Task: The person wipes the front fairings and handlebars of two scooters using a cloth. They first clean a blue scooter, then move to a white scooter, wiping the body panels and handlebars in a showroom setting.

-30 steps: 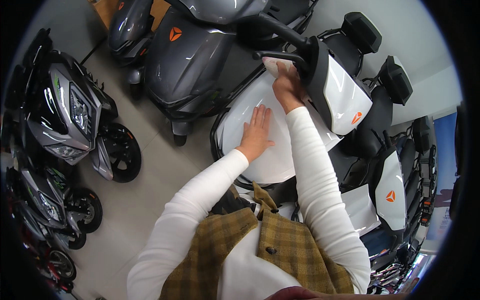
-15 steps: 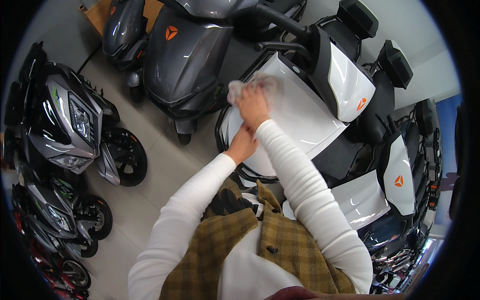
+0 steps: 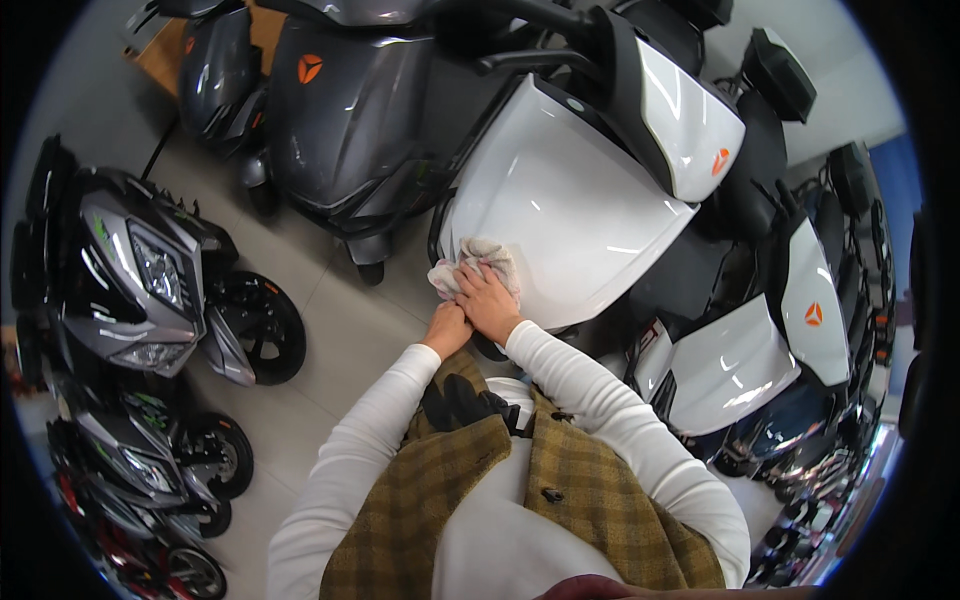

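My right hand presses a crumpled pale cloth with pinkish patches against the glossy white front panel of a scooter. Its fingers lie over the cloth, near the panel's lower left edge. Right beside it, my left hand is closed, its knuckles up against the right hand. What its fingers hold, if anything, is hidden. The cloth spills past the panel's dark rim on the left. White reflections streak the panel.
A dark grey scooter stands close at the upper left. Silver-grey motorbikes line the left, beyond a tiled floor. Another white scooter is parked at the right. A black handlebar juts above the panel.
Both hands and the cloth have come down the white panel toward me, from its upper left side to the lower left edge. The view has shifted slightly.
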The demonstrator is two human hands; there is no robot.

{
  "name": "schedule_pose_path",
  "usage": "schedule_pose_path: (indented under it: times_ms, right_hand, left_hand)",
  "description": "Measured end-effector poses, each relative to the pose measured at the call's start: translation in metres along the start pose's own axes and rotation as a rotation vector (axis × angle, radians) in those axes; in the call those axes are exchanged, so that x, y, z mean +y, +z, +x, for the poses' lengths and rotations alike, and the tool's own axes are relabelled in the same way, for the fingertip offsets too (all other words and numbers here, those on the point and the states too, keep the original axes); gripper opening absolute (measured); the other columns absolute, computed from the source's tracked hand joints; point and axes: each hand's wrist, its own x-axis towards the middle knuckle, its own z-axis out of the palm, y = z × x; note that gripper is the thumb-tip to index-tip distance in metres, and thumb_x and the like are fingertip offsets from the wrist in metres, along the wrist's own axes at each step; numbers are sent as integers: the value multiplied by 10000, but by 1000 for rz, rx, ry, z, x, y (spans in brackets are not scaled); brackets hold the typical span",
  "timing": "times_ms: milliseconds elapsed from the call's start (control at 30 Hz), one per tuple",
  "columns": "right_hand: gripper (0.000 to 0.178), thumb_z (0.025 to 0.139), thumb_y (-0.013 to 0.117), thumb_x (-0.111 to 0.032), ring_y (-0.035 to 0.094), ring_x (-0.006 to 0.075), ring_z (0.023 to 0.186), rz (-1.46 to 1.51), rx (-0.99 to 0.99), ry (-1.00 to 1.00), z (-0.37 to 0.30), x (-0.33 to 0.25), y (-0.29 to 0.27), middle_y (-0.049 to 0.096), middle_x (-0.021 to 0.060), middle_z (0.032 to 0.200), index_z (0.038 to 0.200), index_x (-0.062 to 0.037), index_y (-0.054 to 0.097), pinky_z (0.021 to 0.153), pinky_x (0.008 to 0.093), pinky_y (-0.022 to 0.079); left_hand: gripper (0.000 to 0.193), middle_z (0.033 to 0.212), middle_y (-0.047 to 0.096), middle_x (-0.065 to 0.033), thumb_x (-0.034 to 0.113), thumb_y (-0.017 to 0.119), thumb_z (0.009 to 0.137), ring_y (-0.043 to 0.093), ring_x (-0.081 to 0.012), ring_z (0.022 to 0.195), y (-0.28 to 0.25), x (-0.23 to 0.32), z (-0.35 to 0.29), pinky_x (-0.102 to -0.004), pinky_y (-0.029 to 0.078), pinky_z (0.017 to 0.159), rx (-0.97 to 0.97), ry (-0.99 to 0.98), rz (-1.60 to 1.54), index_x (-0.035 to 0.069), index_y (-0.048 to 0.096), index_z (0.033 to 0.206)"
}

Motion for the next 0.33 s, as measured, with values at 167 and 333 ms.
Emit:
schedule_pose_path:
  times_ms: [167, 333]
  right_hand:
    - [342, 926, 602, -261, 367, 300, 1503, 123, 187, 134, -44, 6, 7, 479, 117, 1563, 1237, -175, 715, 1214, 538, 269]
    - [448, 844, 705, -249, 359, 268, 1526, 175, 535, 435, -82, 39, -2, 456, 87, 1600, 1288, -202, 670, 1205, 560, 276]
  left_hand:
    - [219, 1081, 699, -257, 116, 640, 877, 638, -453, 1068, 1, 17, 2, -513, 496, 973, 24, 156, -72, -14, 711, 1039]
    - [309, 1130, 673, -237, 45, 611, 841, 618, -412, 1118, -35, 75, 17, -490, 484, 975, 25, 192, -203, 47, 680, 1143]
